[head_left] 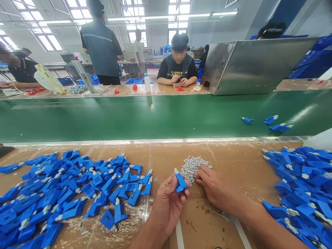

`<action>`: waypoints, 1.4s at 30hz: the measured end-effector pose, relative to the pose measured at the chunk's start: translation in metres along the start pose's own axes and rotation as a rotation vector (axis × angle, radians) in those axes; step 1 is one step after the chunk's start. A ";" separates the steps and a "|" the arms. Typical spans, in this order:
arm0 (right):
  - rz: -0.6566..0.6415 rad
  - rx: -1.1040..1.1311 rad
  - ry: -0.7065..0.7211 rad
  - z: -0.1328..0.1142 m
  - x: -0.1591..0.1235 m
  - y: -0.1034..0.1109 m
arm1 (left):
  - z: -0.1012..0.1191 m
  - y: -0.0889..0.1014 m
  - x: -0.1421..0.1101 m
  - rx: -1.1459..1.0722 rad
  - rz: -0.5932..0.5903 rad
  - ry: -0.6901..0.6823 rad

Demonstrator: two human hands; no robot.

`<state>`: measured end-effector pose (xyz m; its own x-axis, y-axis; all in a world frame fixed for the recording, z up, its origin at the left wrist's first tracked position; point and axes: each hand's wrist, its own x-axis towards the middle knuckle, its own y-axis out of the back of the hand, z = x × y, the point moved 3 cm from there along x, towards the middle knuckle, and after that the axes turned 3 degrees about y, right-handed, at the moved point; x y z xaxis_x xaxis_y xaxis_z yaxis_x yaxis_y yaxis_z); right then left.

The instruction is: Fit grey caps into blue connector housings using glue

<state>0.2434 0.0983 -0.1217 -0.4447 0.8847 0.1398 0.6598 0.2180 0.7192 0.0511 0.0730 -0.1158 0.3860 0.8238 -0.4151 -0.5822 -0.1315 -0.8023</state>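
My left hand [168, 200] is closed on a blue plastic part [181, 182] with a pale grey tip, its tip pointing up and away from me. Beyond it lies a small heap of grey pellet-like pieces [191, 166]. My right hand [211, 183] touches the right edge of this heap, fingers pinched together; whether a piece is between them is hidden. On the left spreads a large pile of similar blue parts [85, 183] with grey tips. Another pile of blue parts [303, 186] lies to the right of my right forearm.
A green conveyor belt [129, 117] runs across beyond my table [166, 152], carrying several blue parts [278, 127] at the right. Past it, a co-worker [178, 65] sits handling something small, near a white bottle [147, 83] and a metal hood [249, 67]. A thin metal tool [219, 215] lies near my right forearm.
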 end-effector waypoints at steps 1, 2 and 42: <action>0.008 0.047 -0.016 -0.001 -0.002 0.003 | -0.001 0.000 0.000 -0.001 0.005 -0.001; 0.017 0.103 -0.036 -0.002 -0.004 0.006 | -0.001 0.000 0.000 -0.005 0.009 -0.001; 0.348 1.093 -0.388 -0.023 -0.021 0.002 | -0.026 0.023 0.016 0.161 -0.157 0.060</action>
<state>0.2400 0.0701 -0.1073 -0.0539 0.9891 -0.1371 0.9549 0.0109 -0.2969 0.0626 0.0685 -0.1521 0.5200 0.7922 -0.3193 -0.6165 0.0893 -0.7823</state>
